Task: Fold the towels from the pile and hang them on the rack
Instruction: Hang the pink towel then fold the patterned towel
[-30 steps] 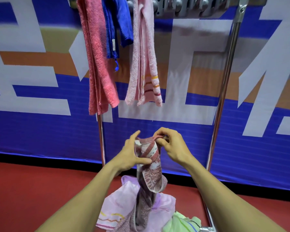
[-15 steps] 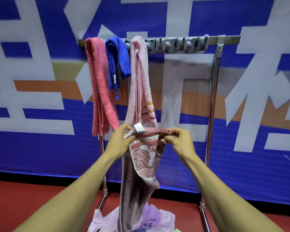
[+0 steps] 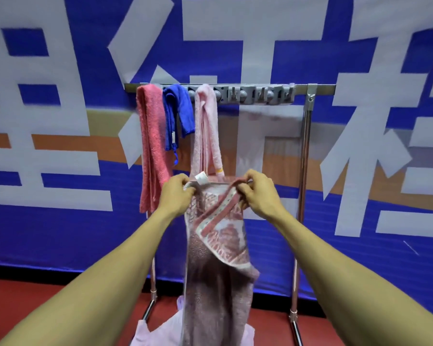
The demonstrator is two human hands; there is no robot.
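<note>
Head view, left hand (image 3: 176,193) and right hand (image 3: 259,193) pinching patterned towel (image 3: 218,245), rack (image 3: 308,116) behind

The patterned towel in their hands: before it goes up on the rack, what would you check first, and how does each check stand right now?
1. Left hand has a grip on the patterned towel: ok, it pinches one top corner.
2. Right hand has a grip too: ok, it pinches the other end of the top edge.
3. Towel folded neatly: not ok, one corner flaps over and the rest hangs loose.
4. Free space on the rack: ok, the bar right of the pale pink towel is bare.
5. Towel clear of the pile: cannot tell, its bottom end runs out of view.
</note>
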